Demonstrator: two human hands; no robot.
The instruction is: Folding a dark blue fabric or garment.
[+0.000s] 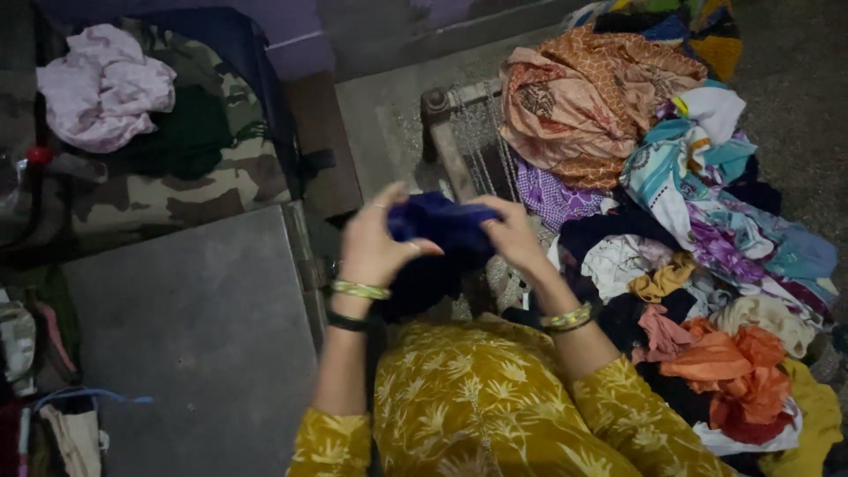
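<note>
Yellow sleeves (477, 415); left hand (375, 238), right hand (512, 234) grip blue cloth (442, 225).

Mustard-yellow sleeves (618, 397) with pale leaf print — gold bangles (360, 290) both wrists, dark band (347, 323) on left.

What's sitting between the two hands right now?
In the head view, a bunched dark blue cloth spans the gap; the left hand and right hand each pinch an end.
</note>
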